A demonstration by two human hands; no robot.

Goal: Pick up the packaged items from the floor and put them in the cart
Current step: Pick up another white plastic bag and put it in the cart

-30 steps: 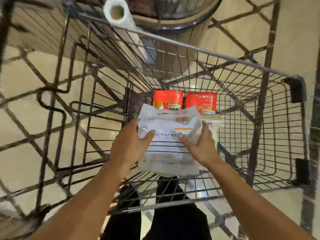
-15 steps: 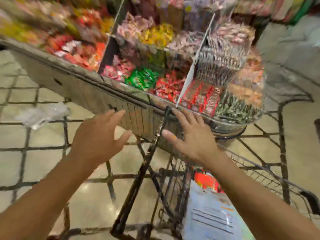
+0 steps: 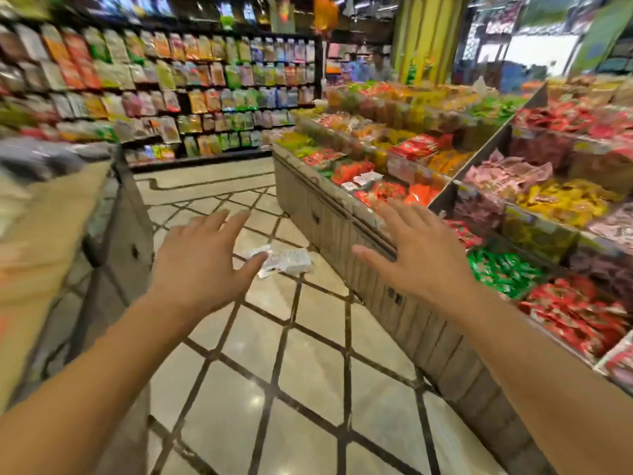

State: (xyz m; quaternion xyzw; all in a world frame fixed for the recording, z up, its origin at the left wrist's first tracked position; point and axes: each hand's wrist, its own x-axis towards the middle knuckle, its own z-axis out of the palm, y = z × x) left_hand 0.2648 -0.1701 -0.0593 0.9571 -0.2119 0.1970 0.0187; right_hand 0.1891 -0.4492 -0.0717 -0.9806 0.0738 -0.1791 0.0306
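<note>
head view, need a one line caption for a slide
Both hands, left and right, reach open toward a white packet on the tiled aisle floor.

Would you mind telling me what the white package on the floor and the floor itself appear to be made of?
White package: probably thin plastic film, crinkled and pale with printing.
Floor: apparently polished stone or ceramic tile, glossy with light reflections and dark inlaid lines.

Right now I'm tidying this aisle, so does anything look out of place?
Yes: a white packet lies on the floor tiles beside the display bin, not with the shelved goods. Both hands are empty.
</note>
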